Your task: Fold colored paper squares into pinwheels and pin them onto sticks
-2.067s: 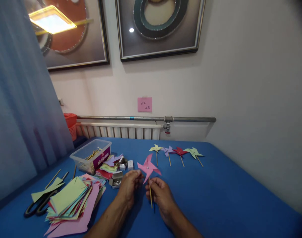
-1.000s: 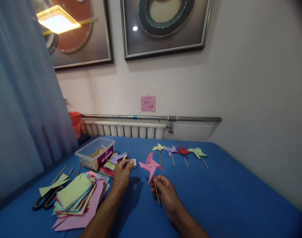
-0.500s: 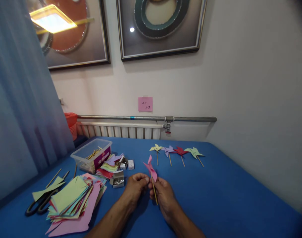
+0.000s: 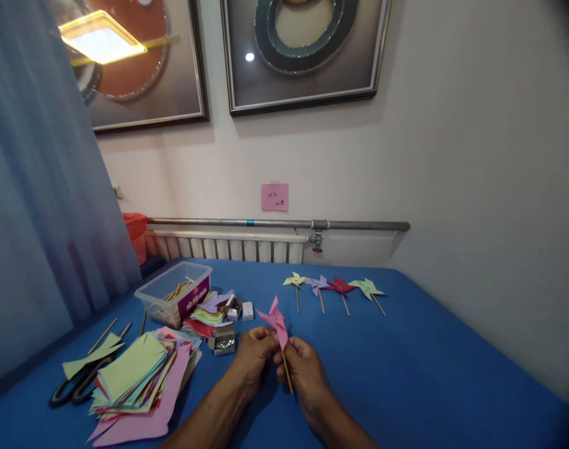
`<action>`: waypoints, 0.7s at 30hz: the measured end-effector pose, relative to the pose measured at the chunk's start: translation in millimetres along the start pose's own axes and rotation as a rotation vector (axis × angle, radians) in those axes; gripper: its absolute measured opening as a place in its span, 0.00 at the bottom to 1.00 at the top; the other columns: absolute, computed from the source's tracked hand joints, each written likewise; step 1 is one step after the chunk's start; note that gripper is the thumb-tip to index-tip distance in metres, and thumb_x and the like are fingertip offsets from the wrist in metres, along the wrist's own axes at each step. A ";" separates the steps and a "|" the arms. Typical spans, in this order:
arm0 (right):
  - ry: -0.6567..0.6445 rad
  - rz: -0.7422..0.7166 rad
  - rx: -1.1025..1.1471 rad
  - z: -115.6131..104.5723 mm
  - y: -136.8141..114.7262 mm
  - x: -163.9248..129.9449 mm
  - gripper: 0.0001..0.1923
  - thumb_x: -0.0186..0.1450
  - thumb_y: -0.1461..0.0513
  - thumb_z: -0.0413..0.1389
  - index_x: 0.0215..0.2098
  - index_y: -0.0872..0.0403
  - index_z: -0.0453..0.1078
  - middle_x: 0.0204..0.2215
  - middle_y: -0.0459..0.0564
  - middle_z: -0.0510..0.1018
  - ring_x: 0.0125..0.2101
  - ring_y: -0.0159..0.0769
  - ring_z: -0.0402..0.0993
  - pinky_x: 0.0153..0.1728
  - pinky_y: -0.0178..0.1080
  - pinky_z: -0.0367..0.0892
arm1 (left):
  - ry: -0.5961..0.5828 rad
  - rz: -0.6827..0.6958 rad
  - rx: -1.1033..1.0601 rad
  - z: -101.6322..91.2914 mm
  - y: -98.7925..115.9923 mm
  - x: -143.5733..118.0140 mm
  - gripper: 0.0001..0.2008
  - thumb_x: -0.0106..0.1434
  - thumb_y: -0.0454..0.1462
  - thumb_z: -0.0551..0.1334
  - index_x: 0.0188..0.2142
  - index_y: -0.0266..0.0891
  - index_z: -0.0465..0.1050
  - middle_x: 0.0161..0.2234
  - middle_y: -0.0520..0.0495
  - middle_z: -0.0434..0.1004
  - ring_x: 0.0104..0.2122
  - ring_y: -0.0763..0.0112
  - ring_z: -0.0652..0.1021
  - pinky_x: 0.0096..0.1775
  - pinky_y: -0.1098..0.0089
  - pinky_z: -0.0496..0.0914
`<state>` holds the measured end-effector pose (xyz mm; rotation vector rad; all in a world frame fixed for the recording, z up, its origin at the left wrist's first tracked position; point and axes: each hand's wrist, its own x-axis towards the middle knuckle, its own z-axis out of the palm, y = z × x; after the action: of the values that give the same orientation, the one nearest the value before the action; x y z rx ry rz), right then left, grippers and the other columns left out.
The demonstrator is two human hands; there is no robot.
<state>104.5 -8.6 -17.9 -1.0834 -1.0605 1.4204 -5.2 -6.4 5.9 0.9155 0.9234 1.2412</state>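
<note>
We look down on a broad table covered in plain blue cloth (image 4: 387,362), with a long blue fabric curtain (image 4: 41,162) at its left. Toward the front left we see a loose stack of multicoloured paper sheets (image 4: 134,368); behind it stands a clear rectangular plastic tub (image 4: 191,304) holding thin wooden sticks. Near the middle, the right hand (image 4: 303,366) has its fingers closed on the stick of a pink four-bladed paper pinwheel (image 4: 275,322), raised between both hands. The left hand (image 4: 253,357) curls beside its blades; we cannot tell whether its fingers grip the paper. Beyond lie four smaller-looking paper pinwheels in yellow (image 4: 295,280), lilac (image 4: 316,285), red (image 4: 341,286) and pale green (image 4: 367,288). Left of the hands sits a small open cardboard box (image 4: 224,340) of shiny metal pieces.
</note>
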 end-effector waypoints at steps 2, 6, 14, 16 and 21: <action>-0.012 0.003 0.013 0.6 1.5 1.2 0.22 0.57 0.43 0.61 0.28 0.52 0.67 0.17 0.42 0.72 0.14 0.27 0.64 0.17 0.31 0.55 | 0.050 0.029 0.022 -4.5 -0.3 3.5 0.12 0.48 0.41 0.71 0.22 0.38 0.70 0.16 0.53 0.67 0.15 0.76 0.66 0.21 0.72 0.61; -0.067 0.019 0.007 2.0 4.5 2.5 0.24 0.52 0.41 0.63 0.28 0.52 0.65 0.20 0.43 0.75 0.16 0.27 0.65 0.17 0.32 0.57 | 0.195 0.129 -0.006 -16.5 6.2 10.4 0.10 0.46 0.39 0.70 0.20 0.37 0.71 0.19 0.52 0.68 0.19 0.78 0.66 0.25 0.74 0.60; -0.112 -0.054 -0.184 0.1 2.3 -3.4 0.15 0.57 0.50 0.61 0.27 0.51 0.66 0.15 0.37 0.66 0.15 0.27 0.60 0.18 0.32 0.55 | 0.259 0.138 -0.046 -24.4 17.3 12.5 0.11 0.44 0.40 0.72 0.22 0.36 0.73 0.20 0.53 0.70 0.22 0.77 0.67 0.27 0.73 0.62; -0.083 -0.082 -0.217 -1.5 1.6 -3.5 0.13 0.58 0.52 0.60 0.27 0.51 0.66 0.15 0.36 0.65 0.15 0.27 0.60 0.18 0.32 0.54 | 0.255 0.129 -0.056 -23.1 16.6 12.0 0.12 0.43 0.40 0.72 0.23 0.36 0.73 0.21 0.53 0.70 0.22 0.77 0.67 0.27 0.73 0.62; -0.047 -0.113 -0.269 -5.0 0.8 -0.7 0.10 0.59 0.54 0.58 0.26 0.51 0.65 0.14 0.36 0.64 0.15 0.27 0.58 0.18 0.32 0.53 | 0.170 0.115 -0.056 -19.5 9.9 11.9 0.17 0.42 0.44 0.76 0.24 0.35 0.75 0.20 0.53 0.70 0.21 0.78 0.66 0.26 0.74 0.60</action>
<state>109.2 -9.0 -19.7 -1.1642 -1.3537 1.2423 -25.7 7.6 7.3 0.8377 0.9752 1.4544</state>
